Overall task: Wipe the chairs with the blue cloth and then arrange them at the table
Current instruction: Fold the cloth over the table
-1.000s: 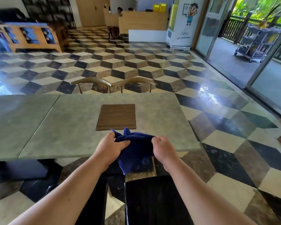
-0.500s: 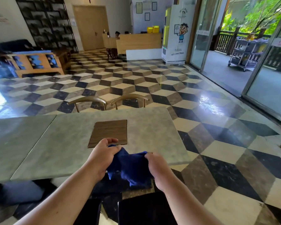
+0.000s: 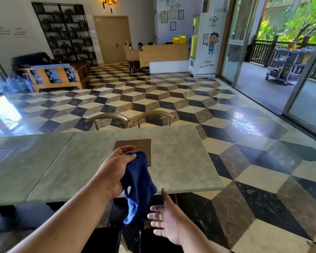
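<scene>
My left hand point(image 3: 115, 172) grips the blue cloth point(image 3: 139, 187), which hangs down over the near edge of the grey stone table point(image 3: 181, 161). Below and to the right, my right hand point(image 3: 164, 221) is spread, palm up, apart from the cloth and holding nothing. Two chairs with curved wooden backs point(image 3: 108, 116) point(image 3: 153, 114) stand at the table's far side. Dark chair seats point(image 3: 150, 240) lie just under my hands, mostly hidden.
A brown square mat point(image 3: 142, 145) lies on the table behind the cloth. A second grey table point(image 3: 26, 161) adjoins on the left. Checkered floor point(image 3: 263, 170) stretches right toward glass doors point(image 3: 308, 99). A wooden bench point(image 3: 53, 77) and a reception counter point(image 3: 164, 53) stand far back.
My right hand let go of the cloth and dropped lower, fingers spread. My left hand lifted the cloth, which now hangs from it alone. The view tilted up.
</scene>
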